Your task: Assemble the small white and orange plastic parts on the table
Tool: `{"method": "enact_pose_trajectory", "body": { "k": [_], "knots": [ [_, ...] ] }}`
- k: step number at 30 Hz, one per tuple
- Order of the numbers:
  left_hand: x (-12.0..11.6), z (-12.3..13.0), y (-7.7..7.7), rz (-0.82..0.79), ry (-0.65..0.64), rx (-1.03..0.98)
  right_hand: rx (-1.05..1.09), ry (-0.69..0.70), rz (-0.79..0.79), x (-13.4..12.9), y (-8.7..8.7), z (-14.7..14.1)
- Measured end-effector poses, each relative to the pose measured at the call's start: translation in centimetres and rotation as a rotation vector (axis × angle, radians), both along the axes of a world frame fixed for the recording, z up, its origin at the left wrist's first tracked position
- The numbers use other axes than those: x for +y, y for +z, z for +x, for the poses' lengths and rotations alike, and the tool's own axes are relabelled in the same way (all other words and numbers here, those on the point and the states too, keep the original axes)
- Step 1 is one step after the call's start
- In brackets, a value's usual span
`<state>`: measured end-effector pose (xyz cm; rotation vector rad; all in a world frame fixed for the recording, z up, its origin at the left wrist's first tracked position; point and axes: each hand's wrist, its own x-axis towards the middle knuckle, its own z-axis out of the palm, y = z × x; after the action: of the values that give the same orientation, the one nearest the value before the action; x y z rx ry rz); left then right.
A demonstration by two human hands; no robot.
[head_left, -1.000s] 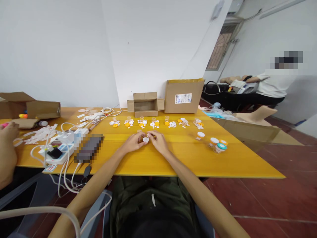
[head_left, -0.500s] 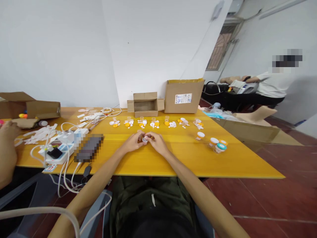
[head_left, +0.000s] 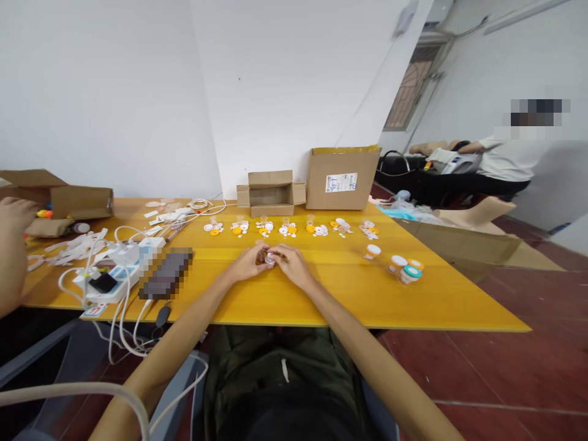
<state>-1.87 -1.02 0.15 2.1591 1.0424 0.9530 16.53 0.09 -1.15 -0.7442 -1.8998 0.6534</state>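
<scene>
My left hand (head_left: pixel 252 263) is closed around a small jar (head_left: pixel 269 260) with a whitish top, just above the middle of the table. From the other side my right hand (head_left: pixel 292 264) is closed on the same jar, its fingertips at the top. Fingers cover most of the jar, so its details are hard to make out. Beyond my hands runs a row of small piles: clear cups, orange and white lids (head_left: pixel 310 229) and small white pieces. To the right stand several clear jars with white, orange and teal lids (head_left: pixel 412 272).
An open small carton (head_left: pixel 271 209) and a larger cardboard box (head_left: pixel 342 184) stand at the back. On the left are a power strip (head_left: pixel 114 285), white cables, a phone (head_left: pixel 166 272) and another open box (head_left: pixel 82 201). Another person's hand (head_left: pixel 16 220) reaches in there; a person sits far right.
The other person's hand at the far left has moved up toward the open box. My two hands stay together on the small jar, its whitish top turned slightly.
</scene>
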Motion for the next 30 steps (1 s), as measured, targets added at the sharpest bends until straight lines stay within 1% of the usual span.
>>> {"method": "enact_pose_trajectory", "body": {
  "k": [12,19,30],
  "knots": [
    [0.09,-0.09,-0.15,0.013,-0.01,0.032,-0.045,-0.013,0.07,0.05,-0.08,0.07],
    [0.2,-0.13,-0.32,0.005,0.0,0.046,-0.053,-0.04,0.078,0.02,-0.12,0.03],
    [0.19,-0.06,-0.16,0.008,-0.011,0.053,-0.086,-0.061,0.098,-0.24,0.19,0.06]
  ]
}}
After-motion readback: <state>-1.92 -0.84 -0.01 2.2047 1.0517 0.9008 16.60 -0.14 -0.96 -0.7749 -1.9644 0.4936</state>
